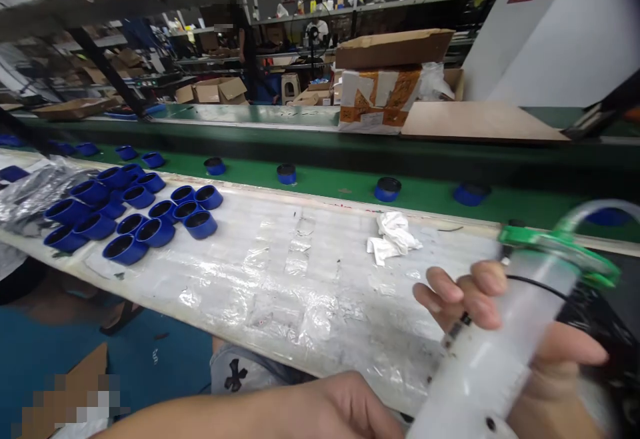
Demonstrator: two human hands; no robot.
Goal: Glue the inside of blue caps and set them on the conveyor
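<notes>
A large translucent dispensing syringe barrel (495,352) slants across the lower right, with a green cap (560,249) and a clear hose at its upper end. My right hand (480,295) is wrapped round the barrel, its fingertips showing on the left side and one digit pointing out to the right. My left hand (350,402) reaches in from the bottom, close to the barrel's lower end. Its fingers are hidden or cut off by the frame edge. A crumpled white tissue (395,235) lies on the plastic-covered table beyond my right hand.
Several blue rings with dark insides (125,249) are grouped on the left of the table (280,272). More blue pieces, some with black tops (387,189), sit spaced along a green conveyor belt (335,189). Cardboard boxes (380,99) stand behind it. A person (250,52) is in the background.
</notes>
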